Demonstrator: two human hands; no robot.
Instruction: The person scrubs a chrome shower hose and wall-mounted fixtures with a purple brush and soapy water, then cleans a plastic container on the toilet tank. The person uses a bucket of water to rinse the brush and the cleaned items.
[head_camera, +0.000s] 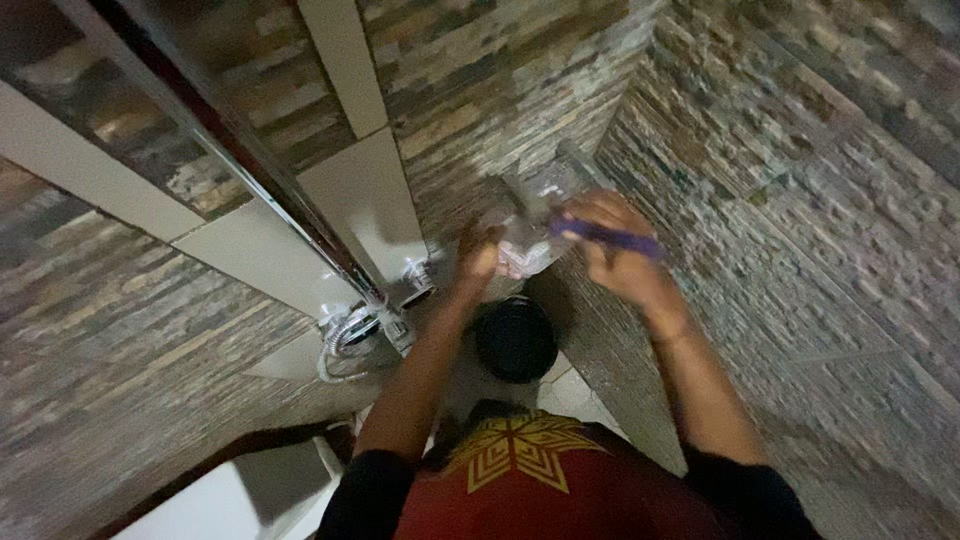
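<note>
My left hand (478, 262) grips the lower end of a clear plastic bottle (535, 212) that I hold up in front of me, tilted toward the stone-tiled wall. My right hand (620, 255) is at the bottle's right side and is closed on a thin purple stick-like tool (612, 236), perhaps a brush handle, which lies across my fingers. The picture is blurred, so the bottle's cap end is hard to make out. Below both hands stands a black round bucket (515, 340) on the floor.
A chrome shower pipe (260, 170) runs down the left wall to taps and a coiled hose (352, 330). Rough stone-pattern tiles cover the walls (800, 200). A white fixture (240, 500) sits at the lower left. My red shirt with a yellow pattern (520, 455) fills the bottom.
</note>
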